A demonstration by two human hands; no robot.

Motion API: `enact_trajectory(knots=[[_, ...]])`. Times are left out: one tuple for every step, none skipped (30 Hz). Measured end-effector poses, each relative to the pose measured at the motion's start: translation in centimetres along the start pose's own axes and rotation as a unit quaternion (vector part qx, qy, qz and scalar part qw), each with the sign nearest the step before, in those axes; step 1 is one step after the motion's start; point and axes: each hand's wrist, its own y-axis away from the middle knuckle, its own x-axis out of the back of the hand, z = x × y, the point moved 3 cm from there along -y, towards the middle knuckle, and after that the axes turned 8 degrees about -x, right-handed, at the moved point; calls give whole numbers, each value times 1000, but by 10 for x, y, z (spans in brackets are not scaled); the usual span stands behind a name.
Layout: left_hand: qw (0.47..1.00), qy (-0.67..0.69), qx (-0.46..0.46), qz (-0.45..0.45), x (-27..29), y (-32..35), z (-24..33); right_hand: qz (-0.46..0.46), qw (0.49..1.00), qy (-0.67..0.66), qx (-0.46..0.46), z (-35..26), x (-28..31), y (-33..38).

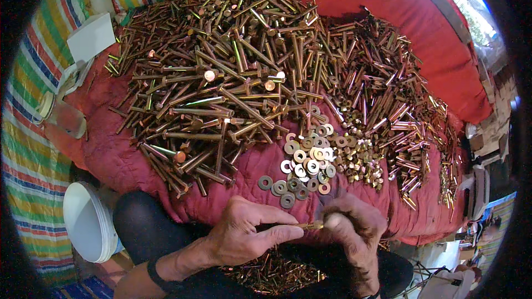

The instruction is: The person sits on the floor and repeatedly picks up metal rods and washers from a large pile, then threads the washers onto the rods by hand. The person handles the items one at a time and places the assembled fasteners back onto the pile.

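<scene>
My left hand point(244, 230) pinches a thin gold-coloured bolt point(303, 225) between thumb and forefinger, its free end toward the right. On that end sits a small brassy piece that looks like a nut point(317, 225). The curled fingers of my right hand point(354, 224) meet it there, smeared by motion. Just beyond the hands lie loose flat washers point(300, 156), some silver and some darker. Small gold nuts point(360, 160) are heaped to their right. A large pile of long bolts point(221, 77) rises behind, on a red padded cloth point(116, 127).
Shorter bolts point(396, 122) spread along the right side. More bolts point(274, 274) lie below my hands, between my legs. A white bucket point(83, 221) stands at lower left, near a clear jar point(69, 119). Striped sheeting point(39, 149) borders the left; red fabric point(388, 16) backs the pile.
</scene>
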Motion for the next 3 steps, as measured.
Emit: enact_trajectory(knots=[[1000, 8, 9, 1, 0, 0, 0, 24, 997, 18, 65, -5, -1, -2], [1000, 16, 23, -2, 0, -1, 0, 47, 991, 35, 121, -9, -2, -5], [998, 12, 54, -6, 1, 1, 0, 48, 990, 37, 130, -13, -3, -6]])
